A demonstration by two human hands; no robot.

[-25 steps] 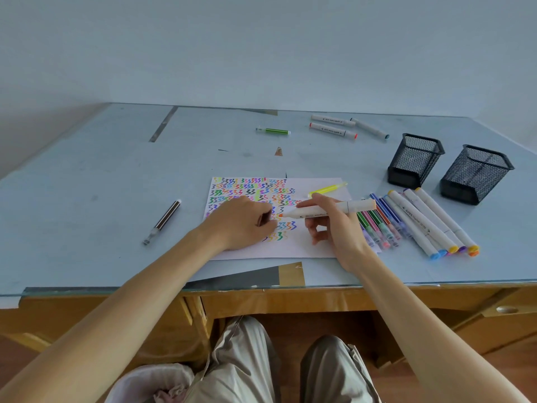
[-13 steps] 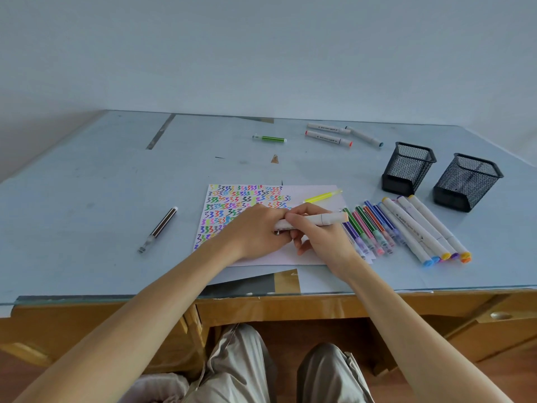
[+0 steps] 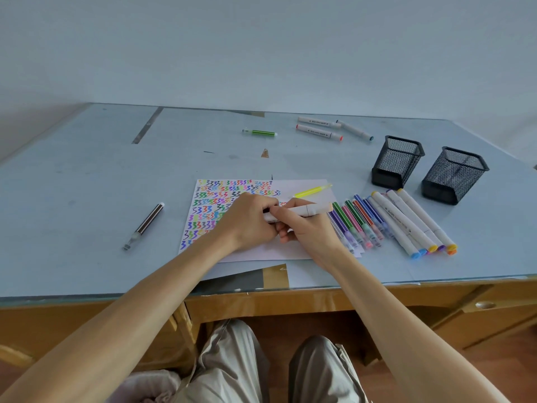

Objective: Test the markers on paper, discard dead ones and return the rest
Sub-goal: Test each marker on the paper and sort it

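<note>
Head view: pale blue desktop (image 3: 87,175) against plain wall (image 3: 261,48).

Single head view, looking forward-down, close over desk (image 3: 87,199).

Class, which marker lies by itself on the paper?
The yellow marker: it lies alone on the paper's far right part; the others lie off it or in a row at its edge.
</note>
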